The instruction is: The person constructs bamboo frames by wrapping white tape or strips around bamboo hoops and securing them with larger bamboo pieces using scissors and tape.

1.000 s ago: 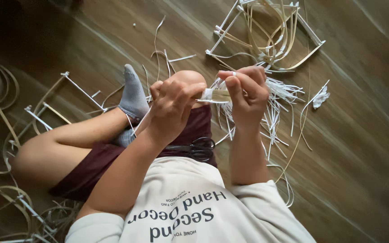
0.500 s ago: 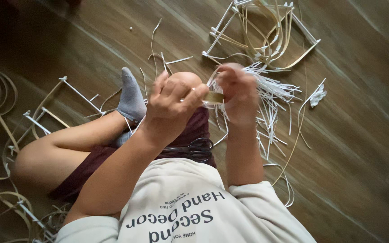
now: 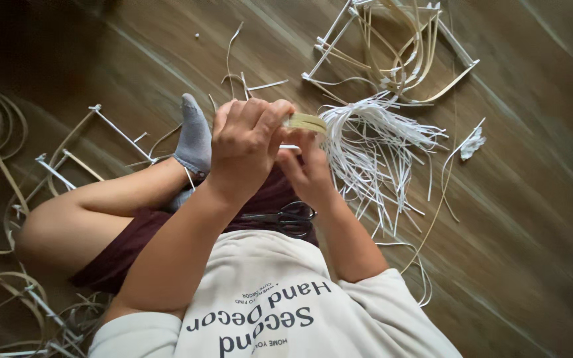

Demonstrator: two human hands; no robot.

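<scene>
Pinching a pale bundle (image 3: 305,122) of strips between left hand (image 3: 247,147) above and right hand (image 3: 308,169) below, both closed on it, the light, springy stuff is best gripped at its bound end, white strips (image 3: 373,142) fanning loose beyond.

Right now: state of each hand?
Left hand: closed, pinching the pale strip bundle.
Right hand: partly hidden beneath the bundle; grip cannot be told.
</scene>
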